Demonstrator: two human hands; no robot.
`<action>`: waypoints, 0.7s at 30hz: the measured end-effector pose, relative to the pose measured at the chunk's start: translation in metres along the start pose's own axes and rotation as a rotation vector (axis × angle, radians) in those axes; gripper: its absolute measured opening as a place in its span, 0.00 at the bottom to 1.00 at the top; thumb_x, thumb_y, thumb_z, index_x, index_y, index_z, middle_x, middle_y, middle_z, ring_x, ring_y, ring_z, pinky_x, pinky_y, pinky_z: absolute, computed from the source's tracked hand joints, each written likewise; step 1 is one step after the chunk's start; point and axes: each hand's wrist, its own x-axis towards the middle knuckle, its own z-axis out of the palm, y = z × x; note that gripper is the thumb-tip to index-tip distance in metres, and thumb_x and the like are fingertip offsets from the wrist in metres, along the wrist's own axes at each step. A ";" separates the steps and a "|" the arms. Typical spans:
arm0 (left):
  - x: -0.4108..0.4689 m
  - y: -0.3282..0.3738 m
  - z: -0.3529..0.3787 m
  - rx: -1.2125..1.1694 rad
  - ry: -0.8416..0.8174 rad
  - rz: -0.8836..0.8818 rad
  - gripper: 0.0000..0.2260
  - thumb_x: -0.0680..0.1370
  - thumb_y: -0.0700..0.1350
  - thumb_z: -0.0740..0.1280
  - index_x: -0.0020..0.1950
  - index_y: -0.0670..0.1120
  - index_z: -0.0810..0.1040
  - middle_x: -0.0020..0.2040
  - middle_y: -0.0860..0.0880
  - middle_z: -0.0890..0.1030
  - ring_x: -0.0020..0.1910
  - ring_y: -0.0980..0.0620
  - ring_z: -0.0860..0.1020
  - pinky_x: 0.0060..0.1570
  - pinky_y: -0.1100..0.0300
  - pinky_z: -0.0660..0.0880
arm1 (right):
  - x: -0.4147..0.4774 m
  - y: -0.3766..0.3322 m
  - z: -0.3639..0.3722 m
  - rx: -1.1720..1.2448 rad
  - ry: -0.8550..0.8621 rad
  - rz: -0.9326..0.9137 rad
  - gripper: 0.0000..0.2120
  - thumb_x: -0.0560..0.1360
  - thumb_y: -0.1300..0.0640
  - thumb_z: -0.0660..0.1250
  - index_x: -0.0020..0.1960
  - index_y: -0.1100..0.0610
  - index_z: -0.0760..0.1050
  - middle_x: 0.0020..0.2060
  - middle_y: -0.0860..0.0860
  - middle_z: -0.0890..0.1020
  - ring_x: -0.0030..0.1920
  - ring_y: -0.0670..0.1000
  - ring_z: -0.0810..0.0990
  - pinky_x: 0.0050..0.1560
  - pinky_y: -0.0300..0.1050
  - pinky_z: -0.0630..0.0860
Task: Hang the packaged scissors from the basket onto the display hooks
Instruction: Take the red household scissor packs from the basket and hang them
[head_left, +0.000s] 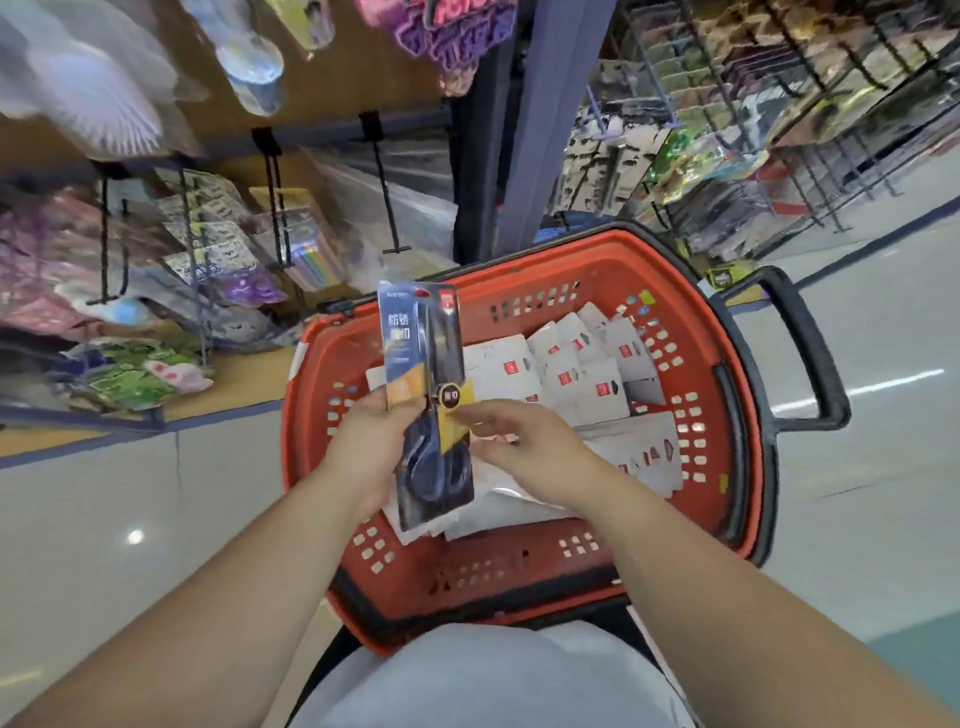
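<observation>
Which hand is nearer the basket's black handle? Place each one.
Right. The right hand is over the basket's middle, left of the black handle, fingertips at the packaged scissors' right edge. The left hand grips that pack farther left, near the basket's left wall.
</observation>
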 end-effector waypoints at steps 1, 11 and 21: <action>0.002 -0.002 -0.006 0.034 0.047 0.008 0.10 0.83 0.36 0.67 0.53 0.48 0.85 0.49 0.47 0.88 0.58 0.39 0.84 0.62 0.46 0.78 | 0.009 0.006 -0.005 0.069 0.045 0.031 0.17 0.81 0.63 0.69 0.69 0.56 0.79 0.63 0.50 0.83 0.58 0.45 0.81 0.58 0.34 0.74; -0.022 -0.031 -0.044 0.147 0.385 0.052 0.10 0.84 0.39 0.65 0.54 0.51 0.84 0.50 0.47 0.88 0.49 0.41 0.85 0.55 0.47 0.80 | 0.120 0.070 -0.042 -0.294 0.300 0.478 0.22 0.76 0.50 0.70 0.63 0.62 0.75 0.56 0.57 0.81 0.58 0.60 0.79 0.56 0.50 0.77; -0.034 -0.027 -0.050 0.002 0.462 0.063 0.10 0.85 0.38 0.65 0.54 0.50 0.84 0.49 0.50 0.89 0.51 0.46 0.87 0.55 0.48 0.82 | 0.116 0.066 -0.035 0.026 0.437 0.459 0.12 0.77 0.54 0.75 0.51 0.61 0.78 0.53 0.61 0.85 0.48 0.59 0.83 0.51 0.54 0.81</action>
